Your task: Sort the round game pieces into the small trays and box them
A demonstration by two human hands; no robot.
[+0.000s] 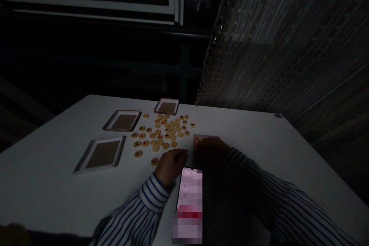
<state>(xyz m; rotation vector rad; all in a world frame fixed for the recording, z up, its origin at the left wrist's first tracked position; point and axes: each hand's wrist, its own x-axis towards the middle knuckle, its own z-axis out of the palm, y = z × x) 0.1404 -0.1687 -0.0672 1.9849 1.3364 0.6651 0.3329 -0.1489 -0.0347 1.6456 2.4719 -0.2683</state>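
Note:
Round wooden xiangqi pieces (158, 132) lie loosely spread on the white table, several with red or black characters facing up. My left hand (171, 164) is just in front of them, its fingers curled together; whether anything is between them cannot be made out. To its right, my right hand (213, 146) lies over a box or lid with a red and gold pattern (197, 138). Shadow hides the fingers of that hand and most of the patterned thing. A lit phone (188, 200) is upright in the picture between my forearms, close to me.
Three shallow open box parts stand on the table (242, 123): one at the near left (100, 154), one behind it (122, 120), and a smaller one at the back (166, 106). A bead curtain (276, 46) hangs beyond the right side. The room is dim.

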